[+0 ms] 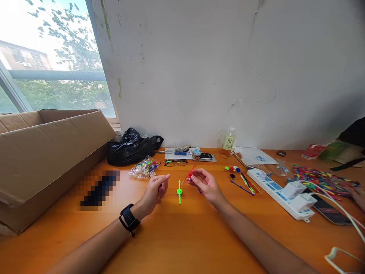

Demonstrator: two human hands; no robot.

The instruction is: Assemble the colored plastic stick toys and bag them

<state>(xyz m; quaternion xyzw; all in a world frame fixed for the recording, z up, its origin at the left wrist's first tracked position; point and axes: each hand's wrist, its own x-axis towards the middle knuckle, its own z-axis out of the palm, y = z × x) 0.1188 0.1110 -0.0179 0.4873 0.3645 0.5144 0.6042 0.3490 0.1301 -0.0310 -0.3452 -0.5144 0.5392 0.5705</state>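
Observation:
My right hand (209, 186) pinches a small red plastic piece (190, 176) with thin pointed ends, held just above the table; the fingers hide part of it. Between my hands, a bright green plastic piece (179, 191) lies on the wood, a round disc with an arrow-tipped stick across it. My left hand (156, 190) is left of the green piece, fingers curled in and thumb stretched out, with nothing visible in it. Under my right hand the end of a blue stick (199, 190) shows. Farther right are coloured round discs (231, 169) and a blue arrow-tipped stick (242, 188).
A cardboard box (57, 152) and black plastic bag (131, 148) stand left. Behind are a clear bag of parts (146, 167), eyeglasses (176, 163) and a bottle (228, 142). Right are a power strip (276, 194), a phone (330, 209), a colourful heap (325, 180) and another person's hand (359, 198).

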